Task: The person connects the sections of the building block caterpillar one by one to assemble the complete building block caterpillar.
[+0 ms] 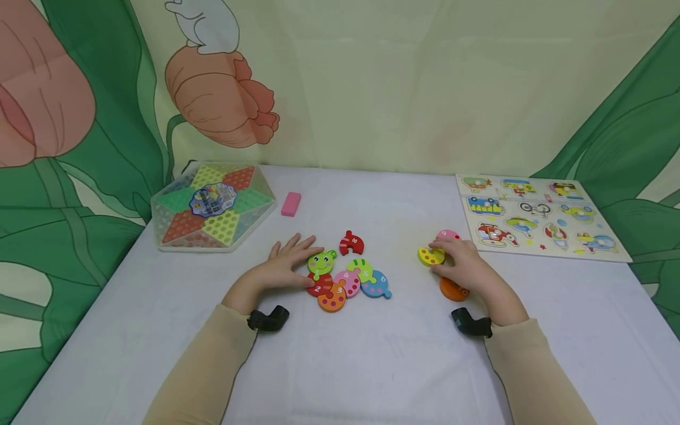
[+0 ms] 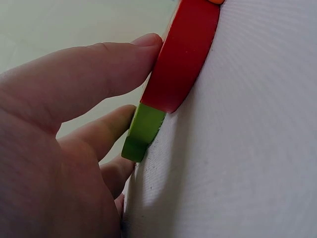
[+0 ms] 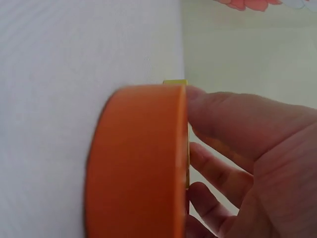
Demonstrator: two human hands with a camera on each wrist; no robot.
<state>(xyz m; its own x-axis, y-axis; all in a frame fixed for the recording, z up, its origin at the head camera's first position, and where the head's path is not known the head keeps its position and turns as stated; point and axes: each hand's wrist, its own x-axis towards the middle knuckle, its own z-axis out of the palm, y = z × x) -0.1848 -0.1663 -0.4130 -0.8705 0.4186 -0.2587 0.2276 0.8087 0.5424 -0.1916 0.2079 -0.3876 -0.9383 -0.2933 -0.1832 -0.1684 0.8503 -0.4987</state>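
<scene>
Joined caterpillar puzzle pieces lie on the white table: a green smiling head [image 1: 321, 261], a red 2 piece [image 1: 319, 285], an orange 3 piece [image 1: 332, 298], a pink 4 piece [image 1: 348, 284], a green 5 piece [image 1: 362, 270] and a blue 6 piece [image 1: 376, 285]. My left hand [image 1: 284, 264] rests at their left end, its thumb touching the red piece and its extended fingers beside the head. Off to the right, my right hand [image 1: 463, 262] pinches a yellow piece [image 1: 429, 256]. A pink piece [image 1: 448, 235] and an orange piece [image 3: 133, 163] lie by it, partly hidden.
Above the joined row lies a separate red 8 piece [image 1: 352, 242]. A pink block [image 1: 291, 204] and a hexagonal game box [image 1: 247, 233] stand at the back left. A vehicle picture board [image 1: 542, 218] lies at the back right, before a printed curtain [image 1: 372, 88].
</scene>
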